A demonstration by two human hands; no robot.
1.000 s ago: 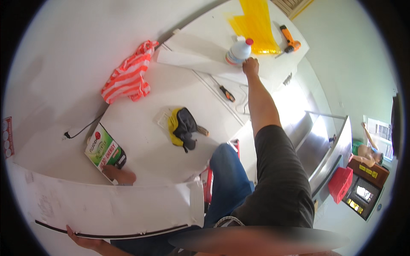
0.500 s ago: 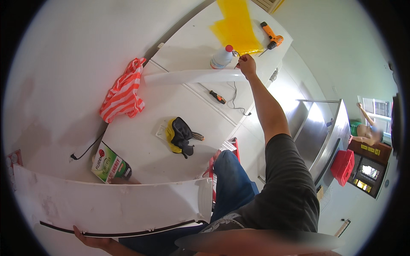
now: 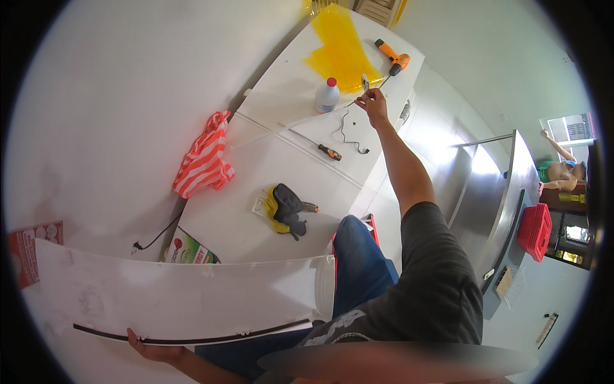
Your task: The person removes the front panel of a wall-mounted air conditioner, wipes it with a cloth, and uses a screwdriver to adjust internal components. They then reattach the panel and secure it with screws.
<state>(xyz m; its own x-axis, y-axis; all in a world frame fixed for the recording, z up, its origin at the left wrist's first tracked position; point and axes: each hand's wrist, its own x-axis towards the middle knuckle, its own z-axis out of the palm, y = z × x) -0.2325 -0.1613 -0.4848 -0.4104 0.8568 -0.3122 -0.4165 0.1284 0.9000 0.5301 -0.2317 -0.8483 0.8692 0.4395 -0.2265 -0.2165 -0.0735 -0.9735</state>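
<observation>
The left hand (image 3: 153,349) grips the lower edge of a long, flat white plastic panel (image 3: 179,297) with a thin black strip along its bottom. The fingers wrap up from beneath, closed on that edge, which seems to be what keeps the wide panel level across the person's lap. The panel looks rigid and smooth, faintly scuffed, with 1 rounded end nearest the blue-jeaned knee.

The right hand (image 3: 373,105) is stretched far forward, its fingers pinched together on a thin pale strip (image 3: 300,121) that runs back and leftward from the fingertips over the white glossy surface (image 3: 256,192); the strip looks to be held taut, its near end lifted. Just left of those fingers stands a small white plastic bottle with a red cap (image 3: 327,96). Beyond them lies a translucent yellow sheet (image 3: 339,51), and to their right an orange cordless drill (image 3: 393,61). Nearer the body than the fingertips are a thin black wire (image 3: 348,131) curled loosely and an orange-handled screwdriver (image 3: 330,152). Further back lie a crumpled yellow-and-dark glove bundle (image 3: 284,208) and a soft red-and-white striped cloth (image 3: 203,160), both limp and folded.
</observation>
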